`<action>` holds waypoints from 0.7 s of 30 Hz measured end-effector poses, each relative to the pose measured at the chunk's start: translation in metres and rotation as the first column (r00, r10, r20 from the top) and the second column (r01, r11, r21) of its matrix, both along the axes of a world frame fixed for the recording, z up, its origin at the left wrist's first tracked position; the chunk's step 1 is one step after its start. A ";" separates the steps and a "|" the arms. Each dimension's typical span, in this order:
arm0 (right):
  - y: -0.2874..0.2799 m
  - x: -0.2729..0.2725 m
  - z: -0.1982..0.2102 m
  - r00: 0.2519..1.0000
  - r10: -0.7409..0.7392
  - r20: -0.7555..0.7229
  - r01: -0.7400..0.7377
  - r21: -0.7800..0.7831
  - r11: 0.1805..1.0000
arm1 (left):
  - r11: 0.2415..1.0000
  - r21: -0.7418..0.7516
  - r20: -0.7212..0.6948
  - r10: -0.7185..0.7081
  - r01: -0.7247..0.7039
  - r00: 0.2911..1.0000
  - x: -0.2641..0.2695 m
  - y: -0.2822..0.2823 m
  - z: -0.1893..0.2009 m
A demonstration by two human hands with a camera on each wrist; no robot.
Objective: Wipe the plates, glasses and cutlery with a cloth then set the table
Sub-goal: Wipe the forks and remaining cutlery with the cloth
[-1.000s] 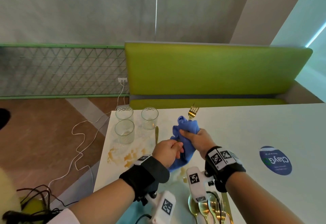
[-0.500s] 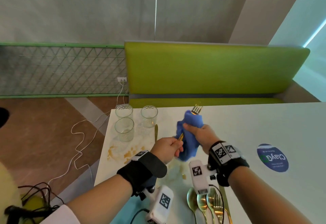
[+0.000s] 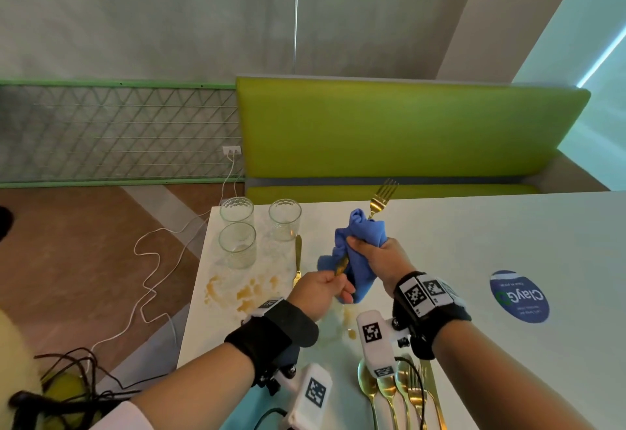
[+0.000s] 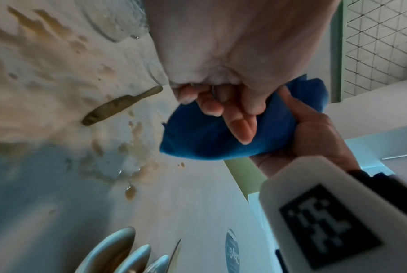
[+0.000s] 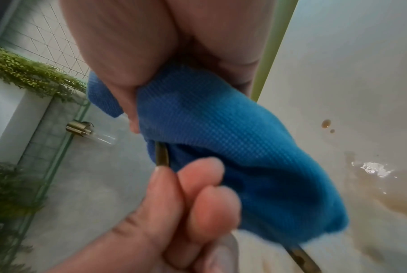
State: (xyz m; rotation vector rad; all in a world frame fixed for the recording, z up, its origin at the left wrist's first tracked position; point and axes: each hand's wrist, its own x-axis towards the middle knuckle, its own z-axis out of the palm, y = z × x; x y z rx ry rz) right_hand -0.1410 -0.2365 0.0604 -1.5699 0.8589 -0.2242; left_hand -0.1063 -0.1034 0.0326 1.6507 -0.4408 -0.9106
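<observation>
Above the white table my left hand grips the handle of a gold fork, whose tines stick up past the cloth. My right hand squeezes a blue cloth around the fork's shaft. In the right wrist view the cloth bunches under my fingers and the fork handle emerges below it into the left hand. The left wrist view shows the cloth behind my curled left fingers.
Three empty glasses stand at the table's far left corner, with a gold knife beside them. Brown spill stains spread near them. Several gold spoons and forks lie at the near edge. A green bench is behind.
My right hand with the cloth slid up toward the tines, then back down the shaft, so more of the tines show now. The left hand stays on the handle.
</observation>
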 end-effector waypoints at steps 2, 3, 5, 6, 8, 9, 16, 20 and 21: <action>0.004 -0.002 -0.003 0.999 0.038 -0.022 -0.038 -0.017 0.999 | 1.000 -0.008 -0.031 -0.017 0.017 0.999 -0.002 -0.001 0.002; 0.007 -0.004 -0.007 0.997 0.071 -0.040 -0.072 -0.016 0.997 | 1.000 -0.004 -0.041 -0.018 0.018 0.999 -0.002 -0.001 0.002; 0.013 -0.010 -0.013 0.986 0.155 -0.066 -0.156 -0.015 0.988 | 0.999 0.032 -0.067 -0.029 0.031 0.997 -0.004 0.000 0.001; 0.015 -0.013 -0.014 0.977 0.196 -0.084 -0.199 -0.032 0.979 | 0.996 0.068 -0.075 -0.053 0.058 0.996 -0.005 0.000 0.000; 0.014 -0.018 -0.016 0.951 0.269 -0.151 -0.286 -0.105 0.953 | 0.967 0.177 -0.073 -0.171 0.181 0.983 -0.004 0.003 0.000; 0.011 -0.021 -0.017 0.937 0.286 -0.200 -0.317 -0.147 0.937 | 0.935 0.244 -0.069 -0.248 0.257 0.966 -0.001 0.005 0.004; 0.002 -0.042 -0.014 0.893 0.311 -0.325 -0.387 -0.200 0.900 | 0.968 0.227 0.184 0.068 -0.109 0.981 0.040 -0.005 0.021; 0.010 -0.047 -0.009 0.880 0.343 -0.330 -0.421 -0.207 0.883 | 0.980 0.151 0.130 0.109 -0.128 0.986 0.028 -0.035 0.019; 0.010 -0.050 -0.008 0.879 0.336 -0.339 -0.420 -0.215 0.882 | 0.980 0.142 0.127 0.119 -0.137 0.985 0.024 -0.040 0.020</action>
